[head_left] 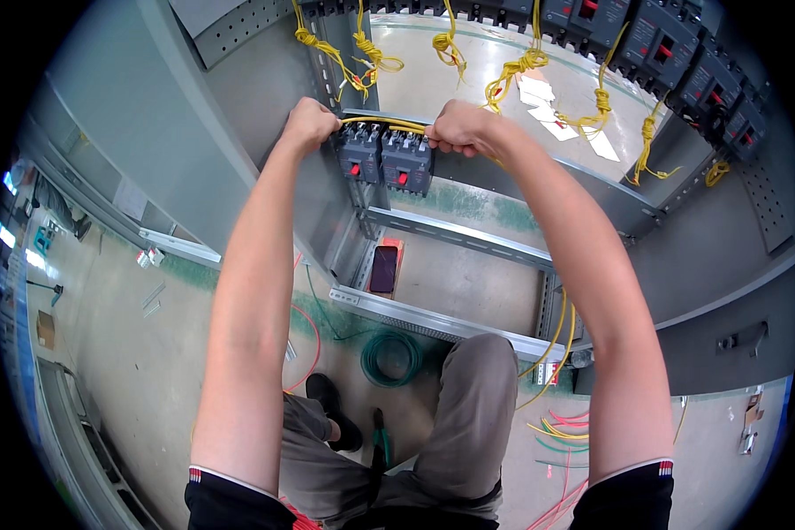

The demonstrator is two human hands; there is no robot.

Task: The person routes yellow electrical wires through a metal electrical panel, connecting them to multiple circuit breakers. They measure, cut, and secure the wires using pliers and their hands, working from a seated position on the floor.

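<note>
Both my arms reach up into a grey metal cabinet. Between my hands a yellow wire (pixel 371 119) runs along the top of two dark circuit breakers, the left breaker (pixel 359 152) and the right breaker (pixel 406 159), each with a red toggle. At the wire's left part my left hand (pixel 309 124) is closed, its fingertips pinching the wire beside the left breaker. My right hand (pixel 461 129) is closed on the wire just past the right breaker's top corner. Behind that hand the wire's further run is partly hidden.
Tied yellow wire bundles (pixel 514 69) hang from a row of larger breakers (pixel 658 49) above. Below, a metal crossbar (pixel 468 234) spans the cabinet. A phone (pixel 383 268) lies at its base. A green wire coil (pixel 390 359) and green-handled pliers (pixel 381 437) are near my legs.
</note>
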